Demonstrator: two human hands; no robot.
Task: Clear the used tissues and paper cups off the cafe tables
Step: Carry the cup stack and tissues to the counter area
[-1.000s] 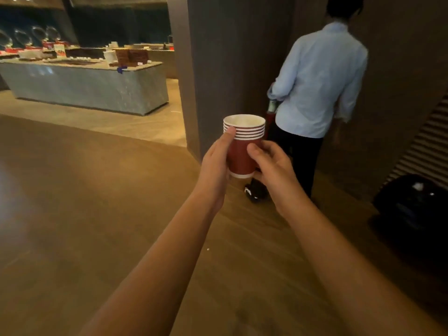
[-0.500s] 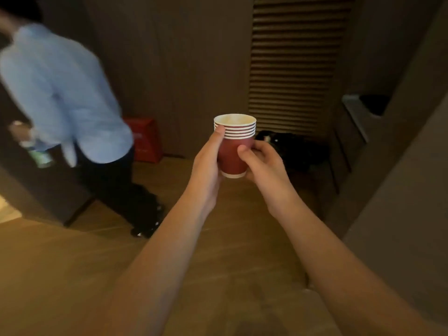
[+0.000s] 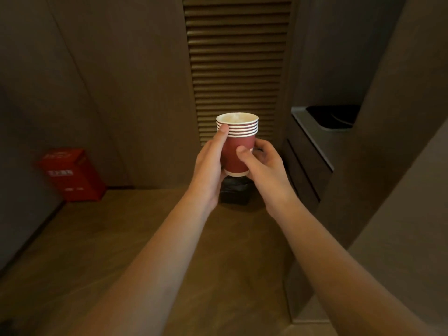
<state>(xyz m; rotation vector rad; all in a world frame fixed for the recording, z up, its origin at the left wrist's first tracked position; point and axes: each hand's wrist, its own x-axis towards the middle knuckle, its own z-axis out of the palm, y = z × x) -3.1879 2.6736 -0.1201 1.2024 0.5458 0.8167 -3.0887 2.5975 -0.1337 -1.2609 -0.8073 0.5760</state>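
A stack of several red paper cups [image 3: 236, 151] with white rims is held upright at chest height in the middle of the view. My left hand [image 3: 209, 168] grips its left side, thumb up against the rims. My right hand [image 3: 263, 170] wraps the right side, thumb across the red wall. The inside of the top cup looks pale, and I cannot make out what it holds. Below the cups, partly hidden by my hands, a dark bin lined with a black bag [image 3: 234, 194] stands on the floor.
A louvred door [image 3: 236, 64] faces me in a dim alcove with dark walls. A red box [image 3: 70, 174] stands on the floor at the left wall. At the right, a grey counter [image 3: 312, 134] carries a dark recessed opening [image 3: 333, 116]. Wooden floor [image 3: 121, 238] underfoot.
The view has swung right into the alcove. The person in the light blue shirt has dropped out of sight. Both hands keep the same grip on the cup stack, and the louvred door is closer.
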